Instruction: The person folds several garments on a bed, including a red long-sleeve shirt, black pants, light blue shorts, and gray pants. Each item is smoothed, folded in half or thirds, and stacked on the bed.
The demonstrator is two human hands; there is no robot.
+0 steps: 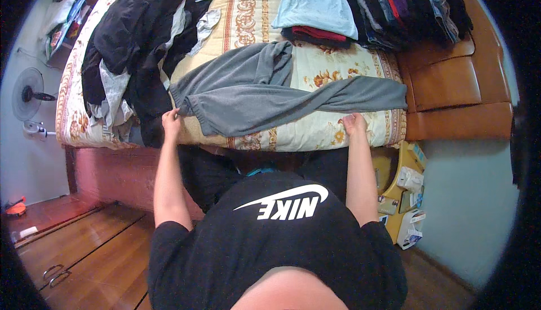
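A pair of grey sweatpants (248, 104) lies sideways across the bed, its waist end to the left and one leg stretching toward the headboard on the right. The other leg is folded on the far side. At the waist end, my left hand (171, 123) is closed in a pinch on the edge of the fabric. My right hand (355, 124) is by the near edge of the outstretched leg, fingers curled in. Whether cloth is between those fingers is hidden.
Dark and white clothes (135, 45) form a loose heap on the left. Folded clothes topped by a light blue garment (315, 5) sit at the far right, beside stacked dark trousers (406, 11). A brown headboard (451, 87) bounds the right; a fan (31, 93) stands left.
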